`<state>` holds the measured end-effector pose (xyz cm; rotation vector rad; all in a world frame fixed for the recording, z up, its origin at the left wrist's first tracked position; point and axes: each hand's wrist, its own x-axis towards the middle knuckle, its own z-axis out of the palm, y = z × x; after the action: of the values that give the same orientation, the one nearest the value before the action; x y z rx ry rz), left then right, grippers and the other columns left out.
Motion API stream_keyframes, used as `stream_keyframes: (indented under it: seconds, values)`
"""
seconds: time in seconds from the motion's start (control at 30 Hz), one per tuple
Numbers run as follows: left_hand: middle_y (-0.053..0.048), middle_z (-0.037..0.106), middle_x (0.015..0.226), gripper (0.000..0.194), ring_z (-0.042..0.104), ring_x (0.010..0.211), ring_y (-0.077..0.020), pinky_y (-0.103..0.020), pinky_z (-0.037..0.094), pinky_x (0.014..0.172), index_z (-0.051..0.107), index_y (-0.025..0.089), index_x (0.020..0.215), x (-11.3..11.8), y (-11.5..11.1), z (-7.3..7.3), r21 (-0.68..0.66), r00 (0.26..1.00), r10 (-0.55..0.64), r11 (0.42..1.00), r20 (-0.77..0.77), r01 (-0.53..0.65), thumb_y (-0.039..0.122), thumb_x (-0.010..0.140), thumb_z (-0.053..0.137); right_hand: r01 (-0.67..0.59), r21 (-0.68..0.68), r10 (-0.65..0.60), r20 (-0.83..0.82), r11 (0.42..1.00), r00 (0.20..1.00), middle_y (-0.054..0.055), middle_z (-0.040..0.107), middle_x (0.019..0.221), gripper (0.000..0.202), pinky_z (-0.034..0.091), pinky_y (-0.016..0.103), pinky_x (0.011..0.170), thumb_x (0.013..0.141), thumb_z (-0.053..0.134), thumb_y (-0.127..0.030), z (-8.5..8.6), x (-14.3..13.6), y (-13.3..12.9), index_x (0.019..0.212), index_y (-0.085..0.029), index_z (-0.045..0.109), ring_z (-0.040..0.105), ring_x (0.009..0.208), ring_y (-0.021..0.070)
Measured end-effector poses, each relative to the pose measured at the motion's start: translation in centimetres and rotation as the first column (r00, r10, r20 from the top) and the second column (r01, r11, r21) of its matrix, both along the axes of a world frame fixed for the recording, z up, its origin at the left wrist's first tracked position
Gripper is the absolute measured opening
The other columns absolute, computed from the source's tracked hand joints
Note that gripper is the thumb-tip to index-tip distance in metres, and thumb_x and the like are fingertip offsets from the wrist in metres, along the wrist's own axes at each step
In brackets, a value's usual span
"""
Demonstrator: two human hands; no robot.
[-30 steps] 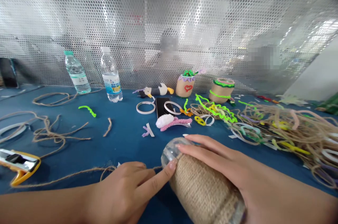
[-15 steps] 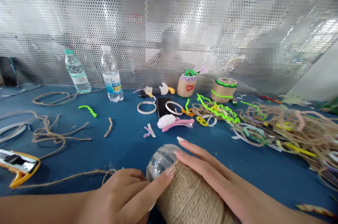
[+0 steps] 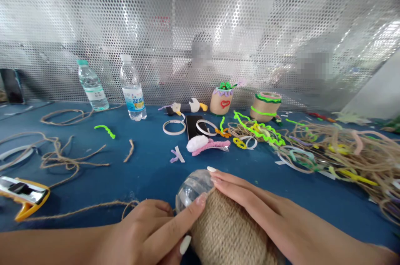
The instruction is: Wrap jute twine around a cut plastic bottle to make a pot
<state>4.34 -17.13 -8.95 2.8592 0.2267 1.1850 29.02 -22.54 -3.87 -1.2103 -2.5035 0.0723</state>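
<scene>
A clear plastic bottle (image 3: 192,188) lies tilted at the bottom middle, its rounded clear end pointing away from me and its body wound in jute twine (image 3: 229,227). My left hand (image 3: 156,231) is at its left side, index finger stretched along the edge of the winding and the other fingers curled. A loose strand of twine (image 3: 103,205) runs from the left to behind those curled fingers; their grip on it is partly hidden. Over the bottle's right side lies my right hand (image 3: 259,211), fingers long and together, fingertips at the edge of the winding, thumb hidden.
A yellow utility knife (image 3: 31,196) and loose twine (image 3: 62,154) lie left. Two bottles (image 3: 133,90) stand behind. Tape rolls (image 3: 174,127), a phone (image 3: 195,125), a pink hair clip (image 3: 209,145) and two twine-wrapped pots (image 3: 220,102) sit mid-table. Tangled twine (image 3: 346,156) covers the right; perforated metal (image 3: 175,19) rises behind.
My right fingers have drawn closer together and shifted slightly on the bottle. My left thumb shows more below the index finger. The bottle has turned or moved very slightly.
</scene>
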Motion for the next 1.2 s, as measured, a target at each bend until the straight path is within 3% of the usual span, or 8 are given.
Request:
stream_keyframes:
  seconds: [0.17,0.33,0.43,0.53,0.67,0.9,1.07,1.2]
  values:
    - [-0.001,0.060,0.054,0.052,0.057,0.042,-0.0144,-0.023,0.053,0.045,0.020,0.005,0.149,-0.2,0.1,0.0,-0.023,0.997,-0.033,0.999,-0.065,0.032,0.020,0.100,0.025,0.022,0.043,-0.022,-0.004,0.999,1.000,0.008,0.049,0.143,0.092,0.055,0.035,0.093,0.072,0.066,-0.034,-0.4,0.2,-0.1,0.151,-0.025,0.020,0.060,0.116,0.0295]
    - [-0.004,0.062,0.057,0.051,0.058,0.045,-0.0165,-0.025,0.052,0.045,0.022,0.000,0.147,-0.1,0.1,-0.1,0.008,0.998,-0.002,1.000,-0.058,0.003,0.016,0.099,0.025,-0.066,0.029,0.065,0.033,0.997,0.997,0.007,0.046,0.144,0.095,0.059,0.028,0.079,0.073,0.068,-0.035,-0.7,0.9,0.4,0.152,-0.032,0.014,0.067,0.105,0.0252]
    - [-0.006,0.065,0.061,0.049,0.060,0.046,-0.0174,-0.027,0.050,0.044,0.023,-0.003,0.145,0.0,0.2,-0.1,0.005,0.998,-0.019,1.000,-0.065,0.019,0.014,0.099,0.023,-0.019,-0.019,0.020,0.086,1.000,0.996,0.006,0.044,0.146,0.093,0.059,0.026,0.077,0.073,0.068,-0.028,-0.4,1.3,0.7,0.151,-0.035,0.017,0.069,0.099,0.0221]
    - [-0.008,0.066,0.063,0.050,0.062,0.047,-0.0183,-0.028,0.050,0.044,0.015,-0.004,0.147,0.1,0.2,0.2,-0.018,0.996,-0.060,0.998,-0.069,0.059,0.015,0.100,0.020,-0.016,-0.037,0.018,0.070,0.999,0.997,0.006,0.044,0.146,0.094,0.059,0.026,0.077,0.072,0.067,-0.023,-0.1,1.4,0.8,0.151,-0.035,0.016,0.069,0.098,0.0216]
    - [-0.008,0.068,0.068,0.052,0.066,0.056,-0.0196,-0.028,0.052,0.047,0.001,0.000,0.149,0.2,0.0,1.3,-0.049,0.977,0.021,0.998,-0.214,-0.032,0.017,0.102,0.015,-0.033,-0.049,0.036,0.060,0.998,0.998,0.005,0.044,0.145,0.098,0.058,0.022,0.072,0.071,0.065,-0.016,0.0,1.6,0.9,0.151,-0.037,0.012,0.071,0.089,0.0177]
    - [-0.003,0.066,0.063,0.051,0.066,0.054,-0.0183,-0.029,0.055,0.054,-0.001,0.006,0.150,0.1,-0.6,1.6,-0.083,0.966,0.051,0.994,-0.252,-0.074,0.020,0.103,0.012,-0.052,0.006,0.051,0.093,0.999,0.994,0.008,0.043,0.147,0.107,0.060,0.029,0.064,0.067,0.070,-0.029,-0.7,2.2,0.9,0.152,-0.036,0.005,0.072,0.082,0.0221]
    - [-0.004,0.067,0.068,0.050,0.066,0.056,-0.0175,-0.029,0.055,0.054,0.001,0.008,0.151,0.1,-0.3,1.7,-0.081,0.968,0.059,0.993,-0.242,-0.081,0.019,0.102,0.012,-0.010,0.001,0.010,0.098,1.000,0.995,0.010,0.043,0.147,0.107,0.059,0.037,0.079,0.063,0.073,-0.044,-0.7,2.7,0.5,0.152,-0.031,0.014,0.066,0.104,0.0320]
    - [-0.005,0.068,0.073,0.050,0.065,0.056,-0.0174,-0.030,0.053,0.051,0.003,0.010,0.151,0.1,-0.2,1.4,-0.047,0.962,0.072,0.995,-0.262,-0.087,0.020,0.103,0.012,0.023,-0.092,-0.009,0.147,0.996,0.989,0.009,0.043,0.147,0.109,0.053,0.041,0.095,0.062,0.072,-0.031,-0.1,3.6,0.2,0.152,-0.030,0.011,0.058,0.118,0.0321]
